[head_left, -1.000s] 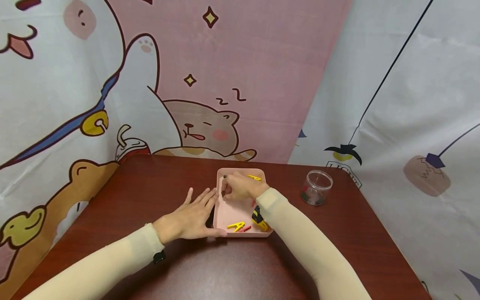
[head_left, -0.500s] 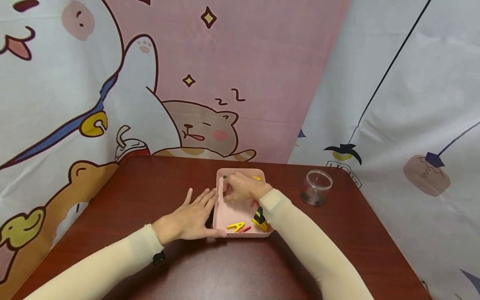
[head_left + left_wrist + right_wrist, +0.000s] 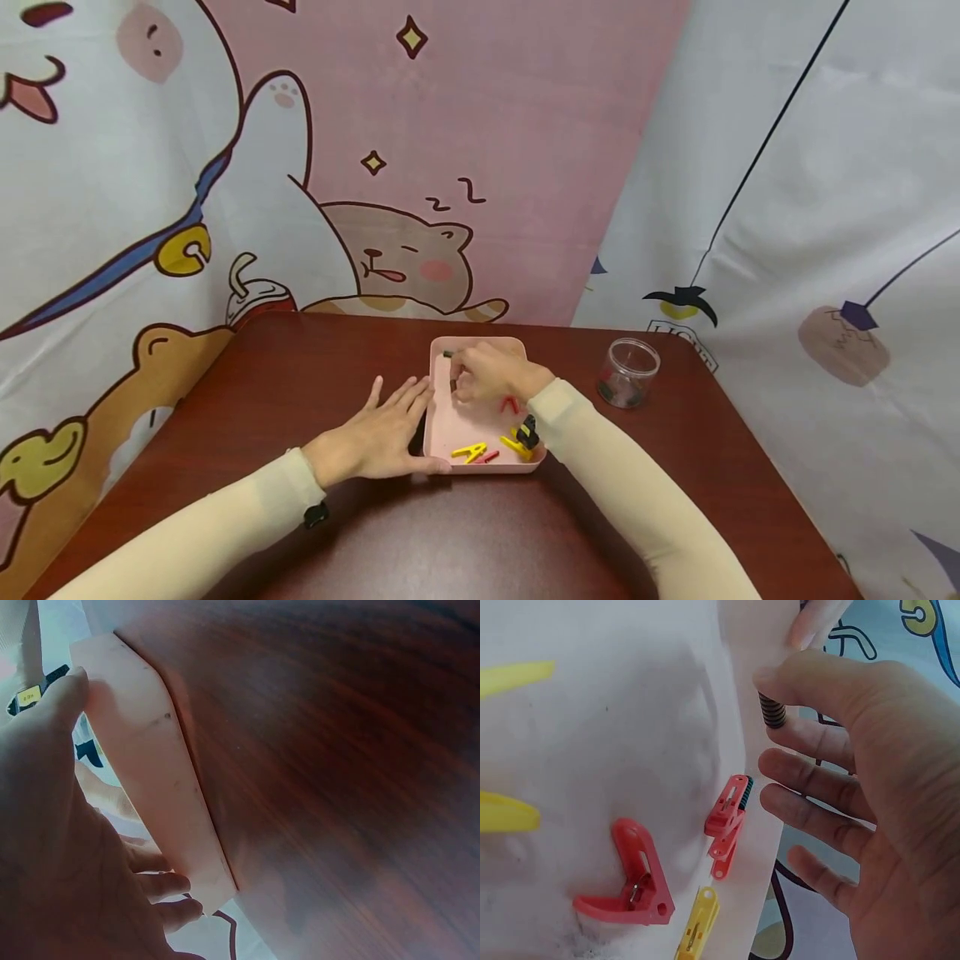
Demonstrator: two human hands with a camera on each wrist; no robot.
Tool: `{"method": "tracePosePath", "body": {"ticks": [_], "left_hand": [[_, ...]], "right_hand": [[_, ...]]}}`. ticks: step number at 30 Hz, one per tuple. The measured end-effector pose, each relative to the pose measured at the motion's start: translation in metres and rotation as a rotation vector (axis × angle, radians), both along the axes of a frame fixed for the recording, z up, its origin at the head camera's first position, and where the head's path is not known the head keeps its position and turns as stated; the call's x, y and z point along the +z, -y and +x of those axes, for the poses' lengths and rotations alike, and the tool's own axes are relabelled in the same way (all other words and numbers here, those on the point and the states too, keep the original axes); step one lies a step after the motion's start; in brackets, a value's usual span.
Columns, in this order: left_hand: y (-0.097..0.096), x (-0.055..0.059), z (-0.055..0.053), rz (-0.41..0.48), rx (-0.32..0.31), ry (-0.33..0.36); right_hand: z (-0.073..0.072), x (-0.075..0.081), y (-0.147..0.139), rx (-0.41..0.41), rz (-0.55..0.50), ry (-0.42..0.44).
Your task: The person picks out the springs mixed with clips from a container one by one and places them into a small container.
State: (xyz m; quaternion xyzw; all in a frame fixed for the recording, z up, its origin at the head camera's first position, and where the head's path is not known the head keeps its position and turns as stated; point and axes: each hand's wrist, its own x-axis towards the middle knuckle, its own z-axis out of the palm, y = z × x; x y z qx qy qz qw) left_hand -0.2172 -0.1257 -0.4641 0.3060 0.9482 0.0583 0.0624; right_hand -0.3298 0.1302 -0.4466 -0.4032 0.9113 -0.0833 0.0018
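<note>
My left hand (image 3: 375,433) lies with its fingers spread along the left side of the pink tray (image 3: 480,468), fingertips and thumb at the wall. In the left wrist view, the thumb and fingers stretch along the tray's outer side (image 3: 142,742). My right hand (image 3: 491,372) is over the tray's far left part. Between its thumb and forefinger it pinches a small dark ribbed cylinder (image 3: 773,712), like a spring or screw; the other fingers are loosely extended. A similar dark ribbed piece (image 3: 746,795) lies by stacked red clothespins (image 3: 726,817) at the tray's side.
In the tray are a yellow clothespin (image 3: 469,452), a red clothespin (image 3: 510,405) and several others, some partly behind the right arm. A clear round jar (image 3: 628,372) with dark and red bits at its bottom stands on the brown table (image 3: 315,358) to the right.
My right hand has drawn slightly to the right and away from the tray's left wall, uncovering more of the red clothespin. The left hand keeps its place at the tray.
</note>
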Motion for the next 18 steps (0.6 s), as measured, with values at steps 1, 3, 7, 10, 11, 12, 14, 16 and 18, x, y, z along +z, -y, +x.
{"method": "tracePosePath", "body": {"ticks": [1,3,7,10,11,12,14,16,18], "left_hand": [[0.000,-0.001,0.000,-0.001,-0.002,0.001],[0.000,-0.001,0.000,-0.001,-0.005,-0.002],[0.000,-0.001,-0.001,-0.001,-0.004,-0.003],[0.000,-0.001,-0.002,0.000,-0.002,-0.001],[0.000,-0.001,-0.002,0.003,-0.001,0.000],[0.000,-0.001,-0.001,0.004,0.000,0.002],[0.000,0.000,0.000,0.008,0.003,0.004],[0.001,0.000,0.001,0.012,0.005,0.007],[0.001,0.000,0.001,0.013,0.007,0.008]], "right_hand": [[0.001,0.000,-0.001,-0.004,0.008,-0.011],[0.003,0.001,-0.003,-0.016,0.014,-0.027],[0.007,0.002,-0.007,-0.026,0.003,-0.066],[0.010,0.003,-0.011,-0.040,0.007,-0.108],[0.011,0.004,-0.012,-0.045,0.010,-0.121],[0.012,0.004,-0.013,-0.048,0.009,-0.134],[0.015,0.004,-0.016,-0.046,0.000,-0.143],[0.018,0.005,-0.018,-0.034,-0.016,-0.146],[0.021,0.007,-0.021,-0.019,-0.036,-0.147]]}}
